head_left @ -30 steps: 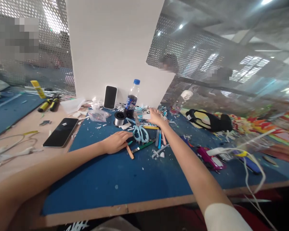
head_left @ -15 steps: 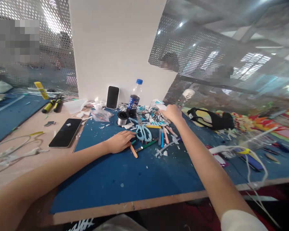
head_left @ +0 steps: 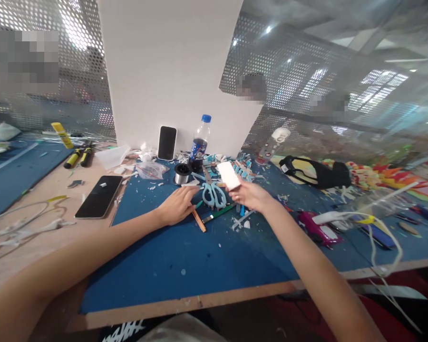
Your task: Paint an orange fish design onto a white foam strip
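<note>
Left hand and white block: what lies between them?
In the head view, light-blue scissors lie between the left hand and the white block held in the right hand.

Backed along the far edge of the desk (head_left: 89,231) by a white panel (head_left: 164,61), flanked by perforated screens (head_left: 85,71); lit beyond the far right corner by windows (head_left: 381,88).

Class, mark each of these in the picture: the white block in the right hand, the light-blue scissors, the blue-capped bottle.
White block (head_left: 228,175): head view, middle of its broad face.
Light-blue scissors (head_left: 214,189): head view, where the handles meet.
Blue-capped bottle (head_left: 199,150): head view, on the label.
</note>
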### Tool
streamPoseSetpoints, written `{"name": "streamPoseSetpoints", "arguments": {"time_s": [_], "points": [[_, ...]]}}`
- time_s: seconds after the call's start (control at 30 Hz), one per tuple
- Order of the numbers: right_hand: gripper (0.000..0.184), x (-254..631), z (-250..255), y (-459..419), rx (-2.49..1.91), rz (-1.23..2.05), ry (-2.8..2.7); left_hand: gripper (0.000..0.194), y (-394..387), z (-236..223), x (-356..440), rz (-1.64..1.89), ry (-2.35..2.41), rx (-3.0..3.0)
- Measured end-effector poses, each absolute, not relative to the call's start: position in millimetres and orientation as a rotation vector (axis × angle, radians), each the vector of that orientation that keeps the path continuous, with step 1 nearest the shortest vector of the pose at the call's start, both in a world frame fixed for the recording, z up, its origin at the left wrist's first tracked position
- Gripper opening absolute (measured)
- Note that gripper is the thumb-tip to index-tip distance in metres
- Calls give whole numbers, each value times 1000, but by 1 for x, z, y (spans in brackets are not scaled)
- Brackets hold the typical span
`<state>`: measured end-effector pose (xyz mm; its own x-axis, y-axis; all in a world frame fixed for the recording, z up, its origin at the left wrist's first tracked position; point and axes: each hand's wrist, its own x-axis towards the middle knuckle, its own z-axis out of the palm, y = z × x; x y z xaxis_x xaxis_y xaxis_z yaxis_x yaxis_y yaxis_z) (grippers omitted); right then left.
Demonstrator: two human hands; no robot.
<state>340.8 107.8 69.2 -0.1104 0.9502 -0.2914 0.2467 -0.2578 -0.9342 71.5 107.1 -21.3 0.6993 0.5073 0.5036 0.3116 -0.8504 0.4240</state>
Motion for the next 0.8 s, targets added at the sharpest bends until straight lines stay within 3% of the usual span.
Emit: {"name": "streamPoseSetpoints", "arguments": {"time_s": [0.2,0.4,0.6,0.8], "points": [[39,288,38,26,-1208,1842,-1177,84,96,-23,74,1200,684,2214],[40,267,18,-8,-1188,1653,-1276,53,84,-18,87,1063,584,1871],[29,260,25,-11,-1306,1427,-1527,51,68,-4,83,1076,647,1743],[21,255,30,-2,-1302,1150,-1778,28,49,6,35,1266,791,1799]]}}
